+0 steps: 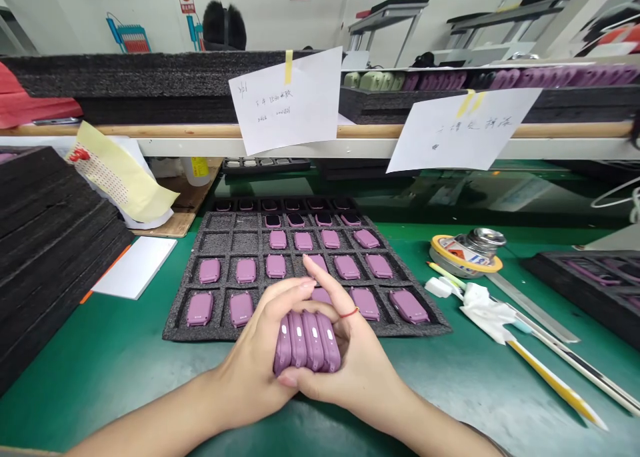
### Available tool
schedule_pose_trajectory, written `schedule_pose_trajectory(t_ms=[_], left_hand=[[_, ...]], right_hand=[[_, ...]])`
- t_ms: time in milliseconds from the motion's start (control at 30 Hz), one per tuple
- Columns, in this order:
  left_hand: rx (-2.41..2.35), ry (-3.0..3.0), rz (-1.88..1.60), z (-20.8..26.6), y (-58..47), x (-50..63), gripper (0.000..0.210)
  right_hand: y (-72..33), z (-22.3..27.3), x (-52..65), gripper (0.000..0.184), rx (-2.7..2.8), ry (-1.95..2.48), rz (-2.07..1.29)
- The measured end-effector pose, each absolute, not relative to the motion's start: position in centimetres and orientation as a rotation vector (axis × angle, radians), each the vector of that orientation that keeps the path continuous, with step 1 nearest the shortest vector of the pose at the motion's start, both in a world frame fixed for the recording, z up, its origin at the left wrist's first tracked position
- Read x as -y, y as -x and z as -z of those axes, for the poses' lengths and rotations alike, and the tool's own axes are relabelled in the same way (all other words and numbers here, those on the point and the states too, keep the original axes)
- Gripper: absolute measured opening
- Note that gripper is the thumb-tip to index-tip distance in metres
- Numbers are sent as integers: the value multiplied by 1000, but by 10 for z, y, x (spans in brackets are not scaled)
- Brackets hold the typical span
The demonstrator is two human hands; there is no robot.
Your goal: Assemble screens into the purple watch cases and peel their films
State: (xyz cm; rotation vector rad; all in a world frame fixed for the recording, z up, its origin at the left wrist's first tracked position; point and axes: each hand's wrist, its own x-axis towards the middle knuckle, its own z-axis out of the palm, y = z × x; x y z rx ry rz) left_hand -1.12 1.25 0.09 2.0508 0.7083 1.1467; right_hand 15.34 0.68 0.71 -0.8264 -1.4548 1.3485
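Observation:
My left hand (257, 347) and my right hand (367, 350) are cupped together round a row of several purple smartwatch cases (307, 342). The cases stand on edge, pressed side by side, each with a small pale slot facing me. My fingers wrap over the far side and a thumb lies along the near lower edge. Just beyond, a black foam tray (215, 242) lies on the green table, with single purple watch cases (245, 270) in many of its compartments. Two compartments at its upper left hold nothing. My hands hide part of the tray's front middle.
Stacked black foam trays (55, 257) rise at the left beside a white card (135, 267). To the right lie a yellow tape roll (463, 253), a steel ruler (533, 307) and a yellow-handled brush (557, 383). A shelf edge (190, 148) with paper notes crosses behind.

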Motion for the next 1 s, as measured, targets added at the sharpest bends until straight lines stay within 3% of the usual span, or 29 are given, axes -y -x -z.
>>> schedule_pose_trajectory(t_ms=[200,267,333,400,667,1000], left_hand=[[-802,-1448,-776,-18,13,-6,123],[-692,-1198,-682,-23,13,-9,108],[-658,-1090,-686,-24,11,-12,72],[-703,-1087,-739,-25,9,-14,49],[-715,-1088,-748,-23,7,-14,46],[-634,-1089,-743,-15,12,-15,40]], right_hand=[[-160,-3,-12,111,1680,744,-796],[-163,-2,-16,104,1715,710,-724],[-164,0,-20,96,1746,661,-688],[-164,2,-24,95,1760,620,-700],[-167,1,-25,105,1779,613,-848],[-168,3,-27,107,1829,572,-749]])
